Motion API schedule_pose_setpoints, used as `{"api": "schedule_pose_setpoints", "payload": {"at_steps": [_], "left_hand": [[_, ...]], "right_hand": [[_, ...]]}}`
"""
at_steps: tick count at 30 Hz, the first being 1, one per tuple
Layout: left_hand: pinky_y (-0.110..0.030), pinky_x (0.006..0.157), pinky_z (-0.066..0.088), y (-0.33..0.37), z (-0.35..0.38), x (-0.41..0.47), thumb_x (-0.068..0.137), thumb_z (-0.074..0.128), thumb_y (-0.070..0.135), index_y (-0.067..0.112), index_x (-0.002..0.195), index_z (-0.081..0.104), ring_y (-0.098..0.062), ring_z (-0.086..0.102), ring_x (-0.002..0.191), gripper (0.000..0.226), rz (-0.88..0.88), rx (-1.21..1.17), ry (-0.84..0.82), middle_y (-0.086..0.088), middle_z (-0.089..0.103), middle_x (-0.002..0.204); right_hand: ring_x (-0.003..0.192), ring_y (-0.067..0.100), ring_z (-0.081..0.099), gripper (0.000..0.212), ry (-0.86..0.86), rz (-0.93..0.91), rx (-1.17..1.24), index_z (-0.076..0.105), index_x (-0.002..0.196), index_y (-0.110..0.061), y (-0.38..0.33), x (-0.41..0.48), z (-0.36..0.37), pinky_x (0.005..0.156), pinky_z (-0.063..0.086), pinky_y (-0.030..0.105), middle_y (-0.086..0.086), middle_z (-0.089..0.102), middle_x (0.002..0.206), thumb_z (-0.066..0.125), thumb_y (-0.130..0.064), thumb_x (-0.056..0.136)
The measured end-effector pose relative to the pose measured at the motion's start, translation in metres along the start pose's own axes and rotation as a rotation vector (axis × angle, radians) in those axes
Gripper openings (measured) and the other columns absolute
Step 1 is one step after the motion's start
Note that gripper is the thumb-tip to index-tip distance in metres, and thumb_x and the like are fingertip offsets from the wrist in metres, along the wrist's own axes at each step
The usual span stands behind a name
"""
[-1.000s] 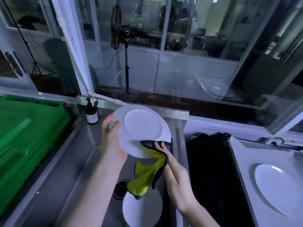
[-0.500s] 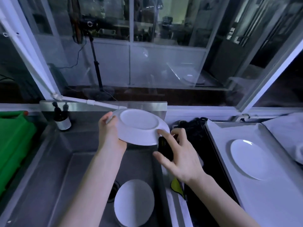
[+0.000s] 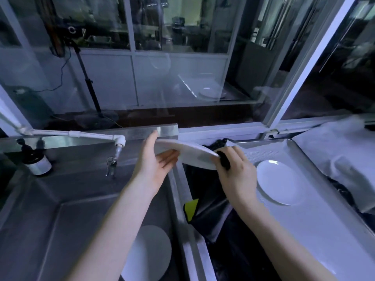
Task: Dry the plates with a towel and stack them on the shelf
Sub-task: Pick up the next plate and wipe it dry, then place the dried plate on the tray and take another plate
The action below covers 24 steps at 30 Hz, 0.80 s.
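Surface: stainless steel sink (image 3: 60,189) on the left, a metal tray (image 3: 304,230) on the right, a black sheet (image 3: 213,199) in the gap between them
Room: window glass (image 3: 182,78) runs behind the counter, with a dark stand (image 3: 89,88) beyond it; the glass faintly reflects the tray
Fittings: one white pipe tap (image 3: 91,135) over the basin, one dark pump bottle (image 3: 37,161) at the sink's back left corner
Far right: crumpled white sheet (image 3: 334,151) beside the tray
Plates: three, all white
Held plate (image 3: 190,155): in the air above the sink's right edge, nearly level, seen almost edge-on
Sink plate (image 3: 150,254): flat on the basin floor, partly behind the left forearm
Tray plate (image 3: 278,181): flat on the tray, just beside the right hand
Towels: one towel (image 3: 191,208), its yellow corner hanging low over the black sheet
Left hand (image 3: 154,159): grasps the held plate's left rim, thumb on top, fingers under
Right hand (image 3: 235,169): fingers curled, pinching a dark fold of the towel onto the held plate's right rim
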State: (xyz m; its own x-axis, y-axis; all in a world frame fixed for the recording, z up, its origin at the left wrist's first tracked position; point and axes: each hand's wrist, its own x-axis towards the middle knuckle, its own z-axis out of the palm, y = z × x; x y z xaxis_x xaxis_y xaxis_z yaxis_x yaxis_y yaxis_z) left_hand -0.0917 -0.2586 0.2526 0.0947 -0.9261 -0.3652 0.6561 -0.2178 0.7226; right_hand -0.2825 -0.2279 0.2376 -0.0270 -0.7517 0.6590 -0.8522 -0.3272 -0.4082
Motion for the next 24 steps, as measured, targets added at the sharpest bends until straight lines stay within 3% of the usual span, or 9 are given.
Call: {"api": "schedule_pose_setpoints", "payload": {"at_steps": [3, 5, 6, 8, 10, 13, 18, 21, 24], "left_hand": [[-0.029, 0.076, 0.053, -0.027, 0.007, 0.007, 0.101, 0.052, 0.046, 0.036, 0.118, 0.053, -0.017, 0.072, 0.084, 0.019, 0.196, 0.505, -0.018, -0.006, 0.075, 0.099], [-0.026, 0.069, 0.045, -0.048, 0.01, 0.012, 0.099, 0.058, 0.034, 0.034, 0.1, 0.059, -0.013, 0.061, 0.079, 0.001, 0.326, 0.763, -0.009, 0.005, 0.067, 0.088], [-0.025, 0.066, 0.042, -0.06, 0.014, 0.014, 0.097, 0.061, 0.027, 0.029, 0.089, 0.06, -0.012, 0.058, 0.076, 0.008, 0.338, 0.831, -0.023, 0.007, 0.065, 0.081], [-0.024, 0.065, 0.049, -0.082, 0.028, 0.018, 0.096, 0.062, 0.019, 0.024, 0.082, 0.062, -0.012, 0.063, 0.074, 0.015, 0.297, 0.829, -0.074, 0.009, 0.069, 0.077], [-0.028, 0.063, 0.058, -0.102, 0.051, 0.021, 0.098, 0.062, 0.016, 0.026, 0.089, 0.068, -0.013, 0.072, 0.08, 0.015, 0.217, 0.75, -0.127, 0.009, 0.075, 0.085], [-0.03, 0.063, 0.06, -0.132, 0.089, 0.029, 0.097, 0.063, 0.013, 0.028, 0.094, 0.071, -0.015, 0.073, 0.085, 0.017, 0.175, 0.696, -0.164, 0.004, 0.076, 0.092], [-0.032, 0.062, 0.059, -0.191, 0.144, 0.047, 0.097, 0.062, 0.01, 0.023, 0.09, 0.07, -0.017, 0.069, 0.08, 0.017, 0.07, 0.693, -0.185, 0.0, 0.074, 0.091], [-0.037, 0.069, 0.055, -0.227, 0.164, 0.064, 0.096, 0.062, 0.007, 0.02, 0.085, 0.07, -0.02, 0.065, 0.074, 0.018, 0.001, 0.716, -0.154, -0.003, 0.072, 0.084], [-0.038, 0.067, 0.058, -0.259, 0.174, 0.082, 0.095, 0.064, 0.007, 0.023, 0.084, 0.07, -0.024, 0.068, 0.077, 0.02, -0.044, 0.756, -0.114, -0.002, 0.073, 0.083]], "right_hand": [[0.061, 0.013, 0.042, 0.02, 0.002, 0.238, 0.164, 0.055, 0.077, -0.016, 0.033, 0.007, -0.026, 0.053, 0.032, 0.021, -0.006, 0.051, 0.065, 0.071, -0.022, 0.087], [0.059, 0.012, 0.044, 0.021, -0.061, 0.409, 0.308, 0.056, 0.073, -0.018, 0.062, 0.01, -0.045, 0.053, 0.034, 0.019, -0.003, 0.052, 0.06, 0.072, -0.026, 0.084], [0.06, 0.013, 0.046, 0.018, -0.095, 0.479, 0.384, 0.059, 0.073, -0.019, 0.076, 0.012, -0.055, 0.054, 0.035, 0.018, 0.0, 0.054, 0.062, 0.072, -0.026, 0.083], [0.065, 0.017, 0.053, 0.011, -0.135, 0.596, 0.492, 0.065, 0.075, -0.02, 0.103, 0.014, -0.074, 0.063, 0.045, 0.028, 0.01, 0.062, 0.072, 0.072, -0.025, 0.081], [0.067, 0.013, 0.056, 0.008, -0.133, 0.688, 0.531, 0.068, 0.077, -0.018, 0.13, 0.017, -0.091, 0.068, 0.048, 0.032, 0.01, 0.065, 0.072, 0.074, -0.022, 0.079], [0.064, 0.009, 0.06, 0.01, -0.107, 0.775, 0.526, 0.069, 0.072, -0.025, 0.174, 0.017, -0.114, 0.064, 0.049, 0.028, -0.005, 0.067, 0.066, 0.077, -0.021, 0.075], [0.076, 0.005, 0.058, 0.023, -0.03, 0.815, 0.384, 0.064, 0.088, -0.028, 0.248, 0.005, -0.135, 0.068, 0.044, 0.024, -0.011, 0.064, 0.082, 0.076, -0.016, 0.074], [0.085, 0.006, 0.058, 0.029, -0.092, 0.802, 0.252, 0.066, 0.097, -0.033, 0.29, -0.009, -0.135, 0.07, 0.041, 0.02, -0.017, 0.065, 0.089, 0.071, -0.013, 0.076], [0.088, 0.011, 0.06, 0.038, -0.195, 0.808, 0.179, 0.069, 0.105, -0.035, 0.328, -0.022, -0.127, 0.068, 0.039, 0.013, -0.01, 0.07, 0.088, 0.069, -0.01, 0.077]]}}
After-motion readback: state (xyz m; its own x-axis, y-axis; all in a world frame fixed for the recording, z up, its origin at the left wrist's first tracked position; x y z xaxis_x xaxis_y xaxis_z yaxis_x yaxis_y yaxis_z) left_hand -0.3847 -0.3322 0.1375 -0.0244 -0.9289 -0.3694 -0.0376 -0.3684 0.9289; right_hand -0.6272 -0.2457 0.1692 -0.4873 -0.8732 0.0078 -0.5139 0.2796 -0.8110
